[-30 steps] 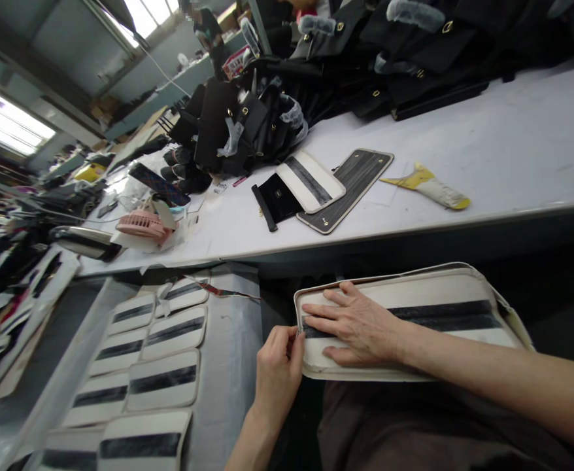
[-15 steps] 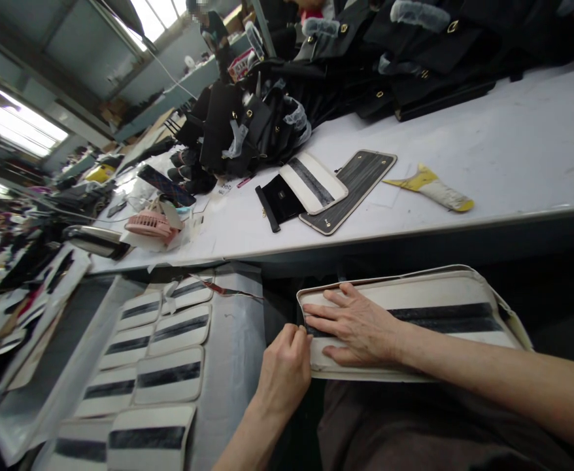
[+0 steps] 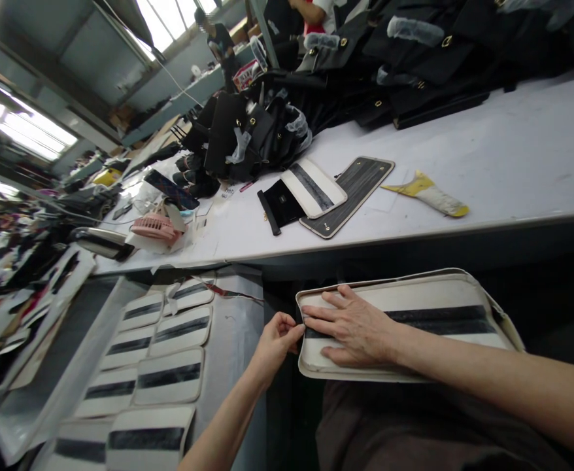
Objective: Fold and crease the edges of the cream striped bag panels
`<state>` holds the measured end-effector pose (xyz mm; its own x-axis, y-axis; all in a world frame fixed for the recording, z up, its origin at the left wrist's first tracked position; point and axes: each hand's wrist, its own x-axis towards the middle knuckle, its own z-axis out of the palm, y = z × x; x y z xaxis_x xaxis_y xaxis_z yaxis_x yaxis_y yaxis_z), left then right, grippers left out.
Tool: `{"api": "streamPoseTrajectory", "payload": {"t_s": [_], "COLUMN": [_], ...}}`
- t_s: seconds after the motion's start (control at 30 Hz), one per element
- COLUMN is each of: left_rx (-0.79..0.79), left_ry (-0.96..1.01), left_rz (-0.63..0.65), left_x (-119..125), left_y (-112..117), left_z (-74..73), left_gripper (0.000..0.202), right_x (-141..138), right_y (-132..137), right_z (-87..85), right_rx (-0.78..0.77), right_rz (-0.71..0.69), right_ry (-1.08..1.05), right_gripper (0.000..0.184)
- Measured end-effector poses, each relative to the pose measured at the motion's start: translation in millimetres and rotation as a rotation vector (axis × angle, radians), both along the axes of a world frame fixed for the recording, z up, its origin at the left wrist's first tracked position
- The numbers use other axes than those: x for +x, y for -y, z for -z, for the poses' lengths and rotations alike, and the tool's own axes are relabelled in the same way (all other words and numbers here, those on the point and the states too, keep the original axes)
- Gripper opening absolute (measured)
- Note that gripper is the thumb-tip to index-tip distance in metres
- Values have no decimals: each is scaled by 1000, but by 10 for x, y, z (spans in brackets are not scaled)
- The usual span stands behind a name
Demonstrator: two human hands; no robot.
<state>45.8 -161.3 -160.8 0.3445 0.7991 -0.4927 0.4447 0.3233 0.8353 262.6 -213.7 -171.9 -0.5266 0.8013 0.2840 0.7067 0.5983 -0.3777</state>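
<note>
A long cream bag panel (image 3: 444, 291) with rounded corners and a black stripe along its middle lies across my lap. My right hand (image 3: 355, 327) is pressed flat on its left part, fingers spread and pointing left. At the panel's left end, my left hand (image 3: 277, 343) has its thumb and fingers drawn together in a pinch. The thumb tip is right by the edge, near the end of the stripe; what is between the fingertips, if anything, is too small to make out. The panel's right end shows a folded, raised rim.
Several smaller cream pieces (image 3: 169, 376) with black stripes lie in rows at left. On the white table (image 3: 512, 150) are a yellow-ended scraper-like tool (image 3: 431, 194), a dark panel (image 3: 365, 186), a pink fan (image 3: 157, 226) and heaped black bags (image 3: 248, 131). People are in the background.
My left hand has shifted slightly left and up, its fingers now less tightly curled and further from the panel's edge. My right hand stays flat in place.
</note>
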Motion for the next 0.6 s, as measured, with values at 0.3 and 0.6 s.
{"api": "streamPoseTrajectory", "payload": {"t_s": [0.3,0.6], "left_rx": [-88,86], "left_ry": [-4,80], "left_rz": [34,-71], "left_x": [34,49], "left_y": [-60,28], "left_z": [18,257], "left_gripper": [41,36], "right_x": [29,-1], "right_y": [-65,-106], "right_z": [36,3], "right_rx": [-59,-182], "right_rz": [1,32], "right_ry": [-11,-12], "right_gripper": [56,67]}}
